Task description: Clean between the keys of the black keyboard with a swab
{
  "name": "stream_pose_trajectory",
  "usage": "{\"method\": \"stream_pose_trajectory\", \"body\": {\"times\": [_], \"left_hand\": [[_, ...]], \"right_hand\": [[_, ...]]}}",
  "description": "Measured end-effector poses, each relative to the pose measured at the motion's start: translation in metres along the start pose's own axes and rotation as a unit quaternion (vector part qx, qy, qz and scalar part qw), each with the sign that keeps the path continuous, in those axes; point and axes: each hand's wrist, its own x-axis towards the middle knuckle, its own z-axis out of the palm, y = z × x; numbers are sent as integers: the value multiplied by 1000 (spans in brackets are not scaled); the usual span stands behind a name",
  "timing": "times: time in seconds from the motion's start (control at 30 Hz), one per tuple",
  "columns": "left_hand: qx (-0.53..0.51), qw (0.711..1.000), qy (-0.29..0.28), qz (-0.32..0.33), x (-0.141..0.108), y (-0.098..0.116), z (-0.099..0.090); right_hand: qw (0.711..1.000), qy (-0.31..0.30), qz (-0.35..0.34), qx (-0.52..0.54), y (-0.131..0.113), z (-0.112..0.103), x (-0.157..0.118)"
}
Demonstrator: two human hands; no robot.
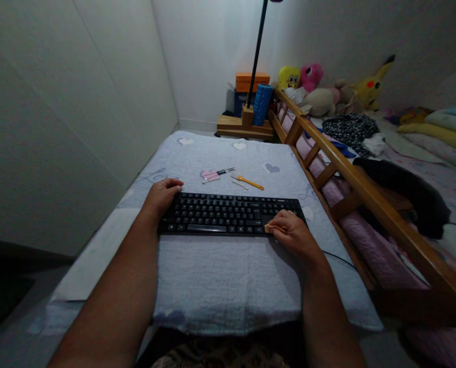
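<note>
left hand (162, 197) against black keyboard (220, 212), grip unclear, right hand (292, 230) pinching small tan piece (267, 228)

No legible text, only tiny legends on the keyboard (220, 211).

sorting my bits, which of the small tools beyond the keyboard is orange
The rightmost one, the orange tool; the black tool and the two pale sticks beside them show no orange.

Dim light, pale walls (205, 51), wooden bed rail (360, 178) at right, wooden stand (228, 123) beyond
</note>
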Motion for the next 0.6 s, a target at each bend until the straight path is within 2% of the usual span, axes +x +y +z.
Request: {"method": "stream_pose_trajectory", "body": {"times": [0.17, 0.4, 0.6], "left_hand": [[7, 1000, -1, -5, 2, -1, 0], [13, 1000, -4, -5, 0, 1, 0], [11, 1000, 3, -8, -1, 3, -1]], "right_hand": [[999, -24, -13, 17, -1, -2, -2], [1000, 25, 5, 12, 1, 0, 0], [1000, 9, 1, 6, 3, 2, 1]]}}
